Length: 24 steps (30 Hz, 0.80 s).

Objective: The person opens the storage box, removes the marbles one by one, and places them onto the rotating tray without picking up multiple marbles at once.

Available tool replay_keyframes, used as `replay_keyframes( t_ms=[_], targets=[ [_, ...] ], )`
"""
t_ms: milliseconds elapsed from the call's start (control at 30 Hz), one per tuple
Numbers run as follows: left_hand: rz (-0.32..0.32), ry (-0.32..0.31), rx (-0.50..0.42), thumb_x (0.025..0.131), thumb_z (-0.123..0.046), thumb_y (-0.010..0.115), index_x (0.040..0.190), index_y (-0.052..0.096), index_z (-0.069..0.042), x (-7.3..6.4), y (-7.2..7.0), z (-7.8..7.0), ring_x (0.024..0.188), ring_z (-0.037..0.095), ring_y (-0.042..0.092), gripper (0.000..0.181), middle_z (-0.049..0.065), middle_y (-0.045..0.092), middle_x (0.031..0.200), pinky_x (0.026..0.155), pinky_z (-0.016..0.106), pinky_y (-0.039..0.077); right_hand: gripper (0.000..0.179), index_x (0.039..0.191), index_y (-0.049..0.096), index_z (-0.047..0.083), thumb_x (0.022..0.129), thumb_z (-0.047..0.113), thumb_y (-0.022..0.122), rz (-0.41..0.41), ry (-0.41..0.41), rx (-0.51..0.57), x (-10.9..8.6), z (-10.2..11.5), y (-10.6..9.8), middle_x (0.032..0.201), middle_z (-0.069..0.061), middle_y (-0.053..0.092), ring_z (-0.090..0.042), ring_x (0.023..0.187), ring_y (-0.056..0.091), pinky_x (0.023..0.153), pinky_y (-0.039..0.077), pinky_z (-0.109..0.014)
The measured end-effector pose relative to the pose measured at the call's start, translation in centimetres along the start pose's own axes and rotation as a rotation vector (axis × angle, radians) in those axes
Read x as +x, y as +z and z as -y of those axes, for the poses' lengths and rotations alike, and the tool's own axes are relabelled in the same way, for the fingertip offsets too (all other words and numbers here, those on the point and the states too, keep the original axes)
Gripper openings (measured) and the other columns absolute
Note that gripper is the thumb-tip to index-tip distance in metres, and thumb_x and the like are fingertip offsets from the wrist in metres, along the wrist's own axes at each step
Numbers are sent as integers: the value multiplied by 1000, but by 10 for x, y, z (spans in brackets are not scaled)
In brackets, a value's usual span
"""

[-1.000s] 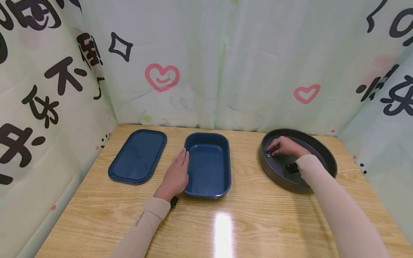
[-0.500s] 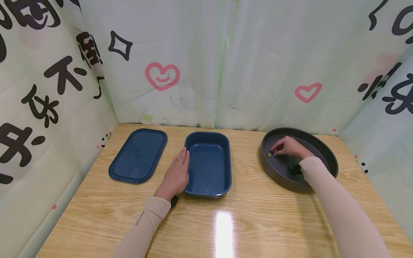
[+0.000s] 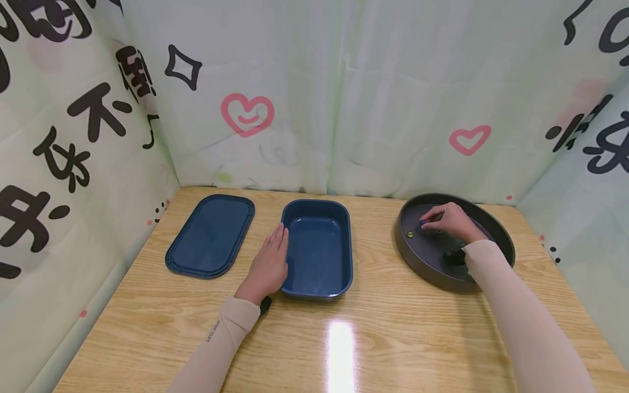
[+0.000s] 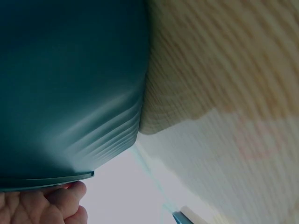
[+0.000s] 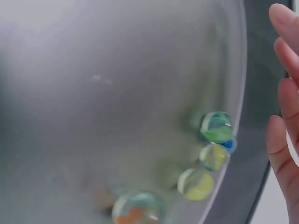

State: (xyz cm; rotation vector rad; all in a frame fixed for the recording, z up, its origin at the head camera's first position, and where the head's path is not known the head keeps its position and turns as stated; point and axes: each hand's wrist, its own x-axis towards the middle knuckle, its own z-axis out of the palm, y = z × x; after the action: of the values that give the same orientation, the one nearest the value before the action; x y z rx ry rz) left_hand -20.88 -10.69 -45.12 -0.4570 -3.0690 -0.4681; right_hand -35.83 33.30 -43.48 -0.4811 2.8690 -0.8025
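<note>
In the head view my right hand is inside a round dark grey pan, pinching a small blue marble between fingertips and thumb. A yellow-green marble lies near the pan's left wall. From the right wrist, several glass marbles sit along the pan wall; the fingers show at the right edge, and the pinched marble cannot be made out. My left hand, fingers straight, rests against the left side of a deep blue rectangular container. Its fingertips touch beneath the container's rim.
A flat blue lid lies on the wooden table left of the container. Printed curtains enclose the table at the back and both sides. A black wrist camera hangs under the right wrist, low inside the pan.
My right hand has moved right and slightly away from the pan's left wall with the blue marble, leaving the yellow-green one behind. The left hand and container have stayed still.
</note>
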Motion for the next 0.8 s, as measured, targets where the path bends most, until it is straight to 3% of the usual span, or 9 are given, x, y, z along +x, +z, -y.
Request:
replay_keyframes(
  t_ms=[133, 400, 633, 800],
  targets=[
    [0, 2, -1, 95, -8, 45, 148, 17, 6, 0, 0, -1, 146, 33, 15, 61, 20, 10, 157, 120, 43, 17, 19, 95, 76, 5, 80, 17, 74, -53, -10, 24, -6, 4, -6, 94, -12, 72, 0, 72, 57, 63, 47, -18],
    [-10, 1, 0, 94, -8, 46, 147, 19, 6, 0, 1, 1, 146, 32, 16, 61, 20, 12, 157, 120, 43, 18, 27, 102, 72, 2, 82, 20, 73, -128, -9, 124, -14, 29, -18, 92, -5, 70, -13, 74, 64, 62, 51, -19],
    [1, -6, -5, 95, -8, 43, 148, 18, 5, 0, 0, 0, 146, 32, 15, 60, 20, 11, 157, 120, 43, 17, 32, 104, 72, 3, 83, 27, 72, -172, -69, 106, -18, 56, -25, 89, -5, 68, -17, 72, 61, 61, 49, -19],
    [3, -8, 6, 95, -8, 44, 148, 17, 5, 0, 1, 0, 146, 31, 14, 61, 19, 10, 157, 120, 43, 17, 28, 103, 73, 4, 82, 23, 73, -219, -90, 133, -18, 75, -24, 87, 2, 68, -6, 70, 59, 61, 49, -17]
  ],
)
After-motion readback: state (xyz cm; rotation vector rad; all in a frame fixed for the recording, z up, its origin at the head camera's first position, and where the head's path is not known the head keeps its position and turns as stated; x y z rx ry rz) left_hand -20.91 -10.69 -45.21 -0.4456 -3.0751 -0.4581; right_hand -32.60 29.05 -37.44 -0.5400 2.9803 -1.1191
